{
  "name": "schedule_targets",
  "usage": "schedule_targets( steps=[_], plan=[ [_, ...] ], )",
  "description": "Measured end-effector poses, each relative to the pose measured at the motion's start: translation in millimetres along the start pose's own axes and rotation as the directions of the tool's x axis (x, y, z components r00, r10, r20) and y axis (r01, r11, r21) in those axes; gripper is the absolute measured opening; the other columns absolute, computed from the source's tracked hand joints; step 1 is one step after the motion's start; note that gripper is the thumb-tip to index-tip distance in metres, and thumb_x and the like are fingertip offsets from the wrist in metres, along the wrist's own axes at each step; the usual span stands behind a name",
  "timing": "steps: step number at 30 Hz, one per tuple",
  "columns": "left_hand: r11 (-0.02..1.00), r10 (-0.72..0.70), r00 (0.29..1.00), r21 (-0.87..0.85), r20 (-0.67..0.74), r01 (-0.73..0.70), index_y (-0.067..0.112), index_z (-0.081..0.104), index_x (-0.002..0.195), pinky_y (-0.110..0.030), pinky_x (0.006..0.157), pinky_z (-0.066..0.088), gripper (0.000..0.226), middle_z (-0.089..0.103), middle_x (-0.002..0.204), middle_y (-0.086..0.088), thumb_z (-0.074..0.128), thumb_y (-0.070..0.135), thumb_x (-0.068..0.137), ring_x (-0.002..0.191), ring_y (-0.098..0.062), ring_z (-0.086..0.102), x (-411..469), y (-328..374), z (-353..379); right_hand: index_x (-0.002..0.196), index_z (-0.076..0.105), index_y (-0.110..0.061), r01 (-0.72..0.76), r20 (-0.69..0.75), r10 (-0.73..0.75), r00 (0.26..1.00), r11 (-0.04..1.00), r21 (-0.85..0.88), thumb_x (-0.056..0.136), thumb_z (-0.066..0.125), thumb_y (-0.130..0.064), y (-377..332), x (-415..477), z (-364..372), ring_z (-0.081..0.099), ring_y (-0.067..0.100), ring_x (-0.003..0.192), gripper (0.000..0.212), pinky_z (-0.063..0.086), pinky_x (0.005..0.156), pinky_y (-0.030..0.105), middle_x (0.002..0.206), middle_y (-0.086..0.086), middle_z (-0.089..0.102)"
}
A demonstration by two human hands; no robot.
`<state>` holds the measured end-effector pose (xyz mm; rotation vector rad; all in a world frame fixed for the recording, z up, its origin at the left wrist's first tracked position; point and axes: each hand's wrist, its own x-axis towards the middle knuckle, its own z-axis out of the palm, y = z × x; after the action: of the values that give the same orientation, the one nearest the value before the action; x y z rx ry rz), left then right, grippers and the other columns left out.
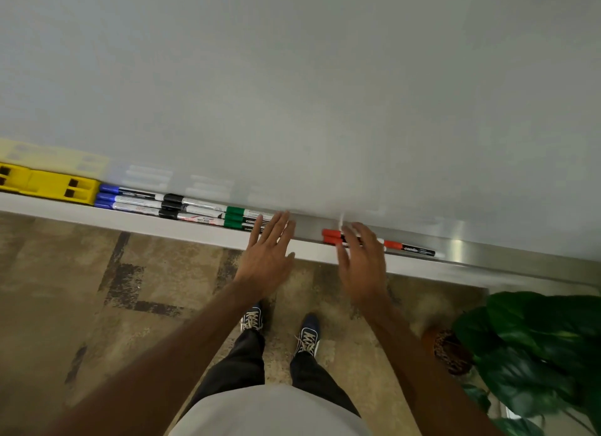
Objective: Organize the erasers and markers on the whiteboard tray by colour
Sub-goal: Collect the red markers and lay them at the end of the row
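On tray [201,232] | red markers [331,236] under right hand [362,266] | left hand [266,255] beside

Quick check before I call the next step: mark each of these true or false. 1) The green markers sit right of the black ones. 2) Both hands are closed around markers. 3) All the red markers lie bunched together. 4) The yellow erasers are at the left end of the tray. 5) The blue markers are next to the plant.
1) True: the green markers lie just right of the black markers.
2) False: the left hand and right hand are both open with fingers spread, holding nothing.
3) False: one red marker lies apart, right of the red pair.
4) True: the yellow erasers sit at the tray's left end.
5) False: the blue markers adjoin the erasers; the plant is far right.
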<state>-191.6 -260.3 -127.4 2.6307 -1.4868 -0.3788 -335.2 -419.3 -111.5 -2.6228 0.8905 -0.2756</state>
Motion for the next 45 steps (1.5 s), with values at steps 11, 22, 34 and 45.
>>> schedule_targets(
  steps=[11, 22, 34, 45],
  plan=[
    [0.986, 0.042, 0.995, -0.156, -0.089, -0.055, 0.015, 0.043, 0.147, -0.048, 0.125, 0.007, 0.053, 0.044, 0.154, -0.007, 0.057, 0.030, 0.098, 0.149, -0.023, 0.030, 36.5, 78.6, -1.2, 0.119, 0.064, -0.016, -0.201, 0.222, 0.270, 0.937, 0.936, -0.290, 0.083, 0.068, -0.001, 130.8, 12.5, -64.2, 0.054, 0.029, 0.112, 0.039, 0.040, 0.096, 0.047, 0.117, 0.010, 0.063],
    [0.918, -0.155, 0.985, -0.379, -0.071, 0.117, 0.012, 0.050, 0.142, -0.045, 0.120, 0.027, 0.050, 0.053, 0.148, -0.008, 0.064, 0.024, 0.095, 0.137, -0.026, 0.045, 40.1, 83.7, -1.2, 0.114, 0.060, -0.012, -0.174, 0.112, 0.201, 0.973, 0.960, -0.219, 0.075, 0.070, 0.004, 114.3, 18.0, -66.2, 0.057, 0.032, 0.105, 0.044, 0.047, 0.085, 0.048, 0.117, 0.012, 0.057],
    [0.789, -0.361, 0.929, -0.559, -0.086, 0.255, 0.007, 0.064, 0.117, -0.041, 0.084, 0.056, 0.024, 0.069, 0.108, -0.010, 0.063, 0.010, 0.094, 0.093, -0.025, 0.066, 42.4, 82.4, -14.5, 0.102, 0.071, -0.007, 0.129, 0.107, -0.115, 0.988, 0.984, -0.127, 0.064, 0.073, 0.013, 48.7, 28.3, -25.7, 0.063, 0.036, 0.102, 0.043, 0.050, 0.085, 0.047, 0.103, 0.013, 0.069],
    [0.514, -0.525, 0.833, -0.715, 0.173, 0.473, 0.009, 0.069, 0.113, -0.003, 0.058, 0.043, 0.032, 0.073, 0.101, -0.003, 0.061, -0.004, 0.085, 0.080, -0.011, 0.066, 62.2, 82.1, -19.7, 0.124, 0.060, -0.015, 0.175, 0.248, -0.127, 0.960, 0.967, -0.182, 0.090, 0.067, -0.030, 54.6, 33.8, -16.8, 0.053, 0.029, 0.119, 0.038, 0.045, 0.091, 0.048, 0.122, 0.007, 0.060]
  ],
)
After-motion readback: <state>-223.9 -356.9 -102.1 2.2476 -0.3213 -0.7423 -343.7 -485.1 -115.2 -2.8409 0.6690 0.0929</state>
